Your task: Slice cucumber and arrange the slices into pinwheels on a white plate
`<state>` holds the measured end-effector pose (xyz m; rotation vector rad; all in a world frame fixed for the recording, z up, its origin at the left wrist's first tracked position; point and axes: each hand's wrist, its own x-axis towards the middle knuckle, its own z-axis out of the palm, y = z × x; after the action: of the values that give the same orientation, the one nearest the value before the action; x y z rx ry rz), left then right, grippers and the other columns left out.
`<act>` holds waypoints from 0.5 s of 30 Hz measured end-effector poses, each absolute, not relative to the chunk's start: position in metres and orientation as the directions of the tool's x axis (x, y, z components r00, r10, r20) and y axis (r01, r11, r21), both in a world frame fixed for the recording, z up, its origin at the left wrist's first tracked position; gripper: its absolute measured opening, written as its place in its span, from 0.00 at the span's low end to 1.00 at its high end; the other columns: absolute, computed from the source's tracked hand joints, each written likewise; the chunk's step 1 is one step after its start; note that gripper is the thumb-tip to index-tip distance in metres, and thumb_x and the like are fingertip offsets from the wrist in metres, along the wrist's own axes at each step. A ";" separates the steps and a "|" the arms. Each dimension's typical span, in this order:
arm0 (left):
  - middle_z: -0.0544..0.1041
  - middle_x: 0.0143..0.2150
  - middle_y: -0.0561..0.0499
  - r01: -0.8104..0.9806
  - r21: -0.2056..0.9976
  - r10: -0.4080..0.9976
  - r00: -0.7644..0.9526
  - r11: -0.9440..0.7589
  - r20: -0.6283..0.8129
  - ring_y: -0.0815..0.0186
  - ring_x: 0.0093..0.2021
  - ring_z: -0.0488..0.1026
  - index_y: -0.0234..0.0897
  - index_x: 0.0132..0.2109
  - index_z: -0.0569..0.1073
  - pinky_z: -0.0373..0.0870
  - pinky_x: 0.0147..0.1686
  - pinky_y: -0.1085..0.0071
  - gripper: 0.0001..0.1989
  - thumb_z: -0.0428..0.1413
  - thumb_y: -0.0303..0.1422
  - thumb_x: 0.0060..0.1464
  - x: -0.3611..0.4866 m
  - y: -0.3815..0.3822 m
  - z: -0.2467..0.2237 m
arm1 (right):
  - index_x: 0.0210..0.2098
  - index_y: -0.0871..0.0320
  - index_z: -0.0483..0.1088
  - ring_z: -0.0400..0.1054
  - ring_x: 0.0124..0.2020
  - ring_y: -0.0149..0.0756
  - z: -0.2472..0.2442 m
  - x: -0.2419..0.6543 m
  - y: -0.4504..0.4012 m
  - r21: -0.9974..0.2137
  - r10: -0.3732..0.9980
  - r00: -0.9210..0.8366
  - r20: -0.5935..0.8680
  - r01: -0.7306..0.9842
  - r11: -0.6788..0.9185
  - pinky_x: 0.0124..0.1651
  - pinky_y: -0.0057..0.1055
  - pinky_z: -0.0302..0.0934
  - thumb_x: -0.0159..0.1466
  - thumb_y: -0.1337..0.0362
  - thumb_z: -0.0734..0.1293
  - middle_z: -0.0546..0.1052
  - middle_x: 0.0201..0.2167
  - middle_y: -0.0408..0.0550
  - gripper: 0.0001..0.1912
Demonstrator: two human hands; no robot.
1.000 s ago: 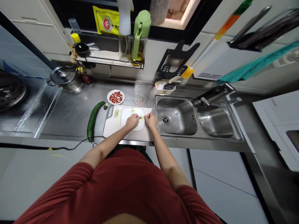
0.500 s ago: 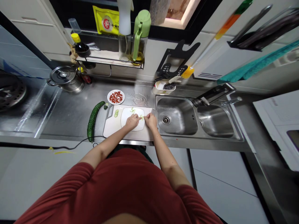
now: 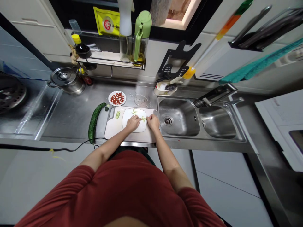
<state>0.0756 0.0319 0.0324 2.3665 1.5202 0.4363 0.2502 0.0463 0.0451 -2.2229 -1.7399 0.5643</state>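
Observation:
A white square plate (image 3: 141, 128) lies on the cutting board (image 3: 112, 130). Two small pinwheels of thin cucumber pieces rest on it, one near the far edge (image 3: 134, 112) and one by the right edge (image 3: 143, 119). My left hand (image 3: 133, 123) is over the plate, its index finger stretched to the right-hand pinwheel. At the plate's right edge, my right hand (image 3: 153, 122) has its fingers pinched beside the same pinwheel; what they hold is too small to tell. A short row of cucumber slices (image 3: 117, 114) sits on the board's left part.
Left of the board are a long cucumber (image 3: 94, 123) and cucumber ends (image 3: 107, 107). Behind it stands a plate of chopped red pieces (image 3: 117, 98). A double sink (image 3: 180, 121) adjoins on the right; a lidded pot (image 3: 66, 80) stands at the back left. A black cable (image 3: 78, 146) crosses the front edge.
My left index finger has drawn back slightly to the left, so more of the right-hand pinwheel shows. My right hand has hardly moved. The view has shifted slightly.

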 end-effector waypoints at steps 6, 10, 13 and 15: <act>0.69 0.45 0.47 0.830 0.368 0.901 0.430 -0.419 0.054 0.61 0.45 0.63 0.48 0.54 0.71 0.65 0.39 0.68 0.20 0.48 0.27 0.57 0.078 0.031 0.034 | 0.33 0.58 0.67 0.66 0.35 0.39 0.045 0.248 0.045 -0.442 0.972 0.187 -0.143 0.867 -0.232 0.37 0.30 0.56 0.60 0.54 0.62 0.73 0.34 0.50 0.13; 0.69 0.45 0.46 0.835 0.363 0.903 0.428 -0.413 0.041 0.60 0.46 0.63 0.48 0.54 0.71 0.65 0.38 0.68 0.20 0.47 0.28 0.57 0.079 0.031 0.036 | 0.33 0.57 0.67 0.66 0.35 0.38 0.043 0.248 0.045 -0.430 0.972 0.187 -0.145 0.872 -0.232 0.36 0.30 0.55 0.60 0.54 0.62 0.73 0.34 0.50 0.13; 0.69 0.45 0.47 0.836 0.358 0.900 0.434 -0.417 0.037 0.60 0.46 0.63 0.48 0.53 0.72 0.65 0.38 0.68 0.20 0.47 0.28 0.57 0.079 0.032 0.037 | 0.32 0.57 0.67 0.65 0.34 0.37 0.044 0.248 0.045 -0.416 0.970 0.195 -0.146 0.877 -0.239 0.35 0.29 0.55 0.60 0.53 0.62 0.73 0.34 0.48 0.13; 0.69 0.45 0.47 0.836 0.358 0.901 0.433 -0.416 0.036 0.60 0.45 0.63 0.49 0.53 0.72 0.65 0.38 0.68 0.19 0.47 0.28 0.57 0.079 0.032 0.038 | 0.32 0.56 0.67 0.65 0.34 0.36 0.045 0.248 0.046 -0.412 0.969 0.195 -0.150 0.879 -0.241 0.35 0.29 0.54 0.60 0.54 0.62 0.73 0.33 0.48 0.12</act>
<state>0.0792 0.0321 0.0378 2.4037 1.5000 0.3228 0.2475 0.0456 0.0448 -2.2350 -1.7686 0.5614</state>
